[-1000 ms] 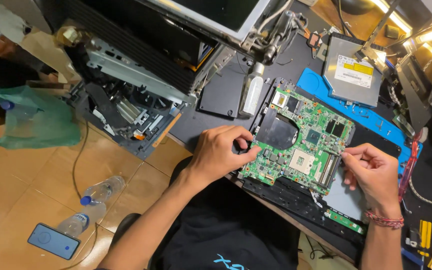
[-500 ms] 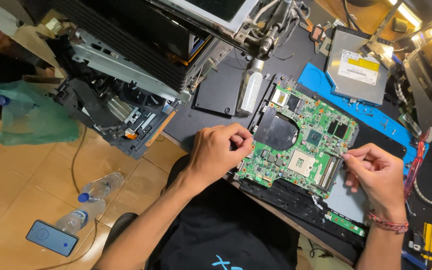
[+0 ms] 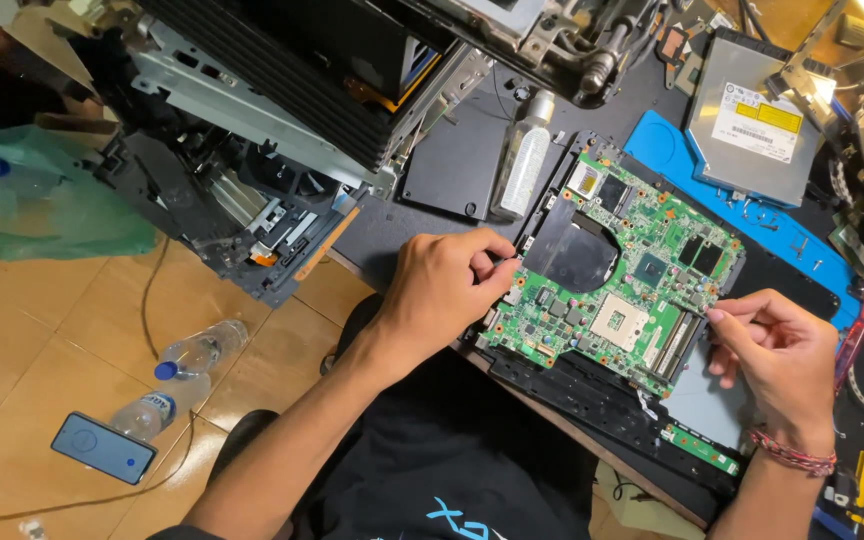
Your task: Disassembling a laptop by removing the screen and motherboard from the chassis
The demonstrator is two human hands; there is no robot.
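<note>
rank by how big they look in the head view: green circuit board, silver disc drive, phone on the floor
1. green circuit board
2. silver disc drive
3. phone, though it lies farther from the camera on the floor, so it may look smaller than it is

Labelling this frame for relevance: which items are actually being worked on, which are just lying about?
In hand:
- green circuit board, gripped at its edges by left hand and right hand
- black laptop base beneath it

Lying about:
- silver optical drive
- blue mat
- clear bottle on the bench
- two water bottles and phone on the floor
- green bag

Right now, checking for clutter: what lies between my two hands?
Head view: only the green motherboard spans between left hand and right hand, each gripping an edge.
</note>
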